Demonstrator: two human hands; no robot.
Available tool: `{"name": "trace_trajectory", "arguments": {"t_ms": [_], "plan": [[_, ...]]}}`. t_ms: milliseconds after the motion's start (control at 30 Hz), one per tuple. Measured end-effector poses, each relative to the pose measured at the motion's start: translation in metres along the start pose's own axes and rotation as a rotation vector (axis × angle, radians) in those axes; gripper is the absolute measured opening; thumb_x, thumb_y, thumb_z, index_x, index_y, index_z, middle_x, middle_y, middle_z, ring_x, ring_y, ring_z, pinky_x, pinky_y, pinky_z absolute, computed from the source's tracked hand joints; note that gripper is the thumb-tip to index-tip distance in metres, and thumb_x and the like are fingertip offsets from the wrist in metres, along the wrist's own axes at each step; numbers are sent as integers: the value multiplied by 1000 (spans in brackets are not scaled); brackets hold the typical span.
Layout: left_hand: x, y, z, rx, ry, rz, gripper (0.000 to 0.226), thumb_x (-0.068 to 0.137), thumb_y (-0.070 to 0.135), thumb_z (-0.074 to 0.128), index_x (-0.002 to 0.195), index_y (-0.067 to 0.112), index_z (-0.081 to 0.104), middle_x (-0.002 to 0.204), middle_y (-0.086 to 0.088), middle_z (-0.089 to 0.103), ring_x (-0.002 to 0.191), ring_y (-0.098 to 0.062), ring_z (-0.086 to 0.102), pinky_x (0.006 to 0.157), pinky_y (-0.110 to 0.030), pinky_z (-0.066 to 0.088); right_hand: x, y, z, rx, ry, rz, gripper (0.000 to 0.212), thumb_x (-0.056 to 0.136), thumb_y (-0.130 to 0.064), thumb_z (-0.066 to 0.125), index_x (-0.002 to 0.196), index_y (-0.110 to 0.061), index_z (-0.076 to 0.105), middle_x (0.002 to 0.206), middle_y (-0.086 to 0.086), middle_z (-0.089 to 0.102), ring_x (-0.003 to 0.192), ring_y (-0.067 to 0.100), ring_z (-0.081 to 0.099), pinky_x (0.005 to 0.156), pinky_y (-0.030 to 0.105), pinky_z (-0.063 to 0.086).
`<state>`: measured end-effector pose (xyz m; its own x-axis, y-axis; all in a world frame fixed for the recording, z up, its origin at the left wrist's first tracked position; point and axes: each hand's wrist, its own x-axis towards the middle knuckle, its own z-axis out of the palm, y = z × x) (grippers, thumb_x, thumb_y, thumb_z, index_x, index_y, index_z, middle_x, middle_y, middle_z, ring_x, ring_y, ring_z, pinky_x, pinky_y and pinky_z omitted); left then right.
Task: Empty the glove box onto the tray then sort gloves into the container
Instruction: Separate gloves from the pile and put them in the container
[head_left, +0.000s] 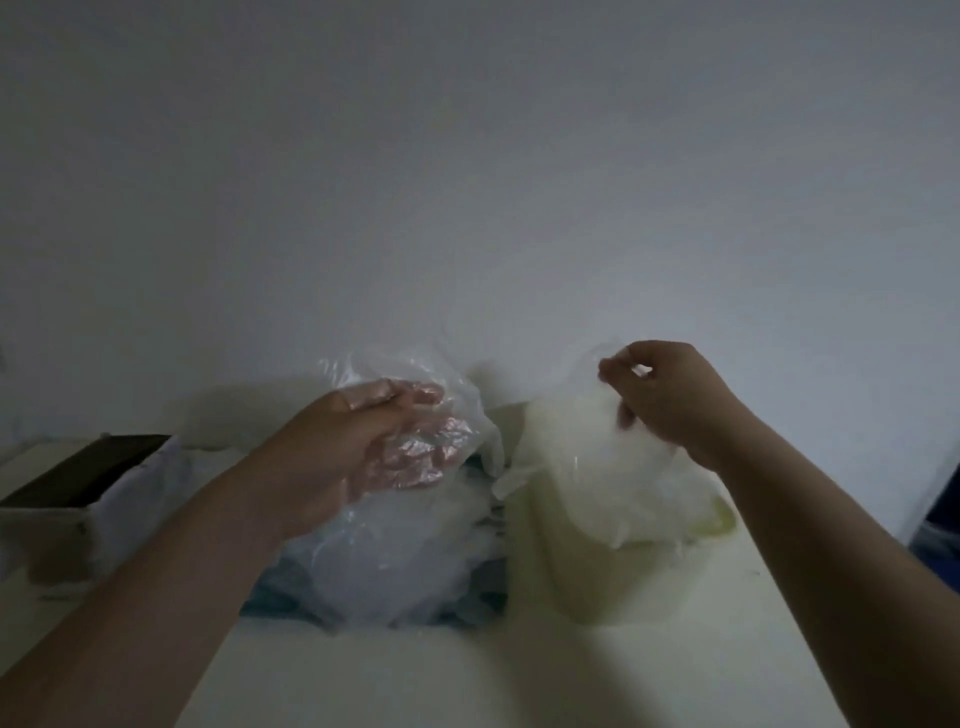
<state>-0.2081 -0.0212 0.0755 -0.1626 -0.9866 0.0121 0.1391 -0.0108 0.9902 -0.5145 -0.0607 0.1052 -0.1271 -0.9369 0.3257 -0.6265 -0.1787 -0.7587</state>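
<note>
A heap of clear plastic gloves lies on a blue tray at the centre of the table. My left hand hovers over the heap and its fingers, seen through the film, hold a clear glove. To the right stands a pale yellow-green container with gloves inside. Above its opening my right hand pinches the top of another clear glove, which hangs down into the container. The glove box lies open at the left, its inside dark.
Everything sits on a pale table against a plain white wall. A dark blue object shows at the right edge. The light is dim.
</note>
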Motion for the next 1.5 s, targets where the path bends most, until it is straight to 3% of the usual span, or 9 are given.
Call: {"name": "trace_trajectory", "arguments": {"t_ms": [233, 467, 633, 767, 867, 1000, 1067, 1233, 1500], "plan": [[-14, 48, 29, -42, -301, 90, 34, 97, 18, 47, 124, 7, 64, 130, -16, 71, 95, -35, 77, 63, -37, 64, 40, 45, -4, -263, 4, 94, 26, 99, -36, 58, 90, -15, 68, 63, 3, 73, 49, 21, 57, 56, 28, 50], [65, 26, 97, -73, -280, -23, 20, 102, 5, 57, 118, 5, 69, 116, -16, 76, 86, -28, 78, 69, -37, 65, 35, 59, 22, -300, -169, 70, 32, 101, -16, 58, 132, -10, 57, 135, 16, 59, 117, 25, 58, 84, 21, 33], [127, -11, 133, 165, -157, -88, 13, 93, -10, 67, 96, 3, 70, 78, -13, 76, 63, -23, 74, 54, -33, 63, 41, 68, -35, -337, 173, -47, 59, 91, -10, 72, 146, -14, 53, 137, 14, 59, 124, 29, 59, 106, 32, 44], [147, -33, 150, 420, -114, -78, 21, 80, -14, 78, 88, 2, 67, 71, -16, 70, 61, -27, 67, 61, -37, 58, 24, 55, -62, -261, 260, -111, 41, 100, -12, 57, 141, -18, 58, 140, 6, 61, 125, 25, 60, 104, 31, 45], [150, -38, 162, 624, -68, -24, 26, 74, -3, 85, 93, 4, 68, 84, -17, 72, 59, -23, 68, 58, -34, 61, 13, 36, -44, -218, 2, -129, 35, 102, -28, 57, 136, -23, 63, 140, -1, 61, 126, 21, 60, 105, 33, 46], [150, -44, 156, 648, 67, 61, 31, 87, 7, 71, 118, 10, 67, 117, -12, 71, 110, -31, 69, 86, -39, 59, 3, 26, 14, -406, -546, -2, 56, 101, -41, 51, 155, -28, 40, 155, 3, 49, 134, 25, 54, 112, 42, 45], [143, -43, 143, 596, 133, 99, 49, 92, 4, 63, 139, 15, 57, 140, -6, 60, 127, -25, 59, 104, -39, 52, 7, 35, 33, -544, -619, 77, 67, 103, -49, 45, 163, -30, 19, 167, 6, 31, 147, 32, 40, 118, 46, 36], [114, -34, 108, 621, 180, 206, 46, 95, 11, 66, 139, 20, 56, 143, 1, 56, 133, -17, 54, 101, -30, 46, 9, 60, 63, -747, -765, 162, 82, 93, -75, 43, 161, -46, 9, 173, 4, 10, 156, 35, 19, 125, 53, 18], [69, -59, 106, 814, -132, -21, 79, 93, 28, 72, 160, 27, 30, 154, 1, 43, 127, -20, 49, 94, -29, 49, 5, 52, 100, -901, -837, 137, 58, 107, -39, 33, 160, -16, 32, 164, 15, 35, 151, 35, 32, 124, 51, 26]]}}
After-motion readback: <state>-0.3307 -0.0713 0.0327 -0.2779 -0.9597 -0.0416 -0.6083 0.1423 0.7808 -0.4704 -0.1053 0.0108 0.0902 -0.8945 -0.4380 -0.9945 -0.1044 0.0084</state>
